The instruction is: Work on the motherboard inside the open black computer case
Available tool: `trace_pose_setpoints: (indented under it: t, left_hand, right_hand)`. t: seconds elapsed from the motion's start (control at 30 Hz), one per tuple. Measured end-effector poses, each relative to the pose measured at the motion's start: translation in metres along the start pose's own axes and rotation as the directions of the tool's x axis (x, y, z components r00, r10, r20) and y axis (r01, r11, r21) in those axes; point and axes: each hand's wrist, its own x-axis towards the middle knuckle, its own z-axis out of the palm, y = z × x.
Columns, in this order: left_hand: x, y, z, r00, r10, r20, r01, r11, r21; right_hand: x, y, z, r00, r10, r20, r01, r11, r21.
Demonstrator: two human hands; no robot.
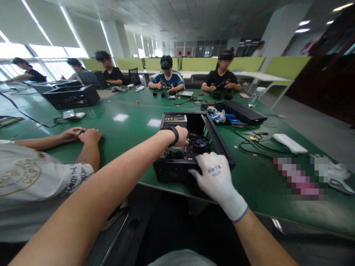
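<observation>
An open black computer case (pixel 173 171) lies on the green table (pixel 127 136) in front of me. My bare left hand (pixel 181 135), with a black wristband, reaches inside beside the power supply (pixel 174 120) and the round black fan (pixel 199 141). Its fingers point down and are closed; whatever they hold is hidden. My right hand (pixel 213 170), in a white glove, rests on the near right edge of the case, thumb at the front wall and fingers over the rim, gripping it.
At the left, a person's hands (pixel 90 135) rest on the table. Cables (pixel 249 142), a white box (pixel 290 143), a black panel (pixel 241 112) and white gloves (pixel 338 173) lie to the right. Another case (pixel 70 96) stands back left. People sit across the table.
</observation>
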Motion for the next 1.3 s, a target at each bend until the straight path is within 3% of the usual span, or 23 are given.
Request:
trace_pose_setpoints:
  t: [0.23, 0.5, 0.8, 1.3]
  left_hand:
    - [0.009, 0.017, 0.028, 0.983, 0.017, 0.181, -0.043, 0.989, 0.141]
    - [0.036, 0.010, 0.066, 0.963, -0.044, 0.265, -0.008, 0.982, 0.189]
    - [0.047, 0.004, 0.076, 0.963, -0.105, 0.249, 0.070, 0.987, 0.143]
    - [0.055, 0.005, 0.080, 0.951, -0.070, 0.302, 0.017, 0.984, 0.175]
  right_hand:
    - [-0.059, -0.014, -0.021, 1.000, -0.015, -0.019, 0.017, 0.992, 0.122]
    - [-0.067, -0.014, -0.023, 0.998, -0.030, -0.049, 0.037, 0.989, 0.140]
    - [-0.068, -0.015, -0.021, 0.998, -0.029, -0.054, 0.037, 0.988, 0.149]
    - [-0.067, -0.014, -0.022, 0.999, -0.038, -0.018, 0.040, 0.991, 0.125]
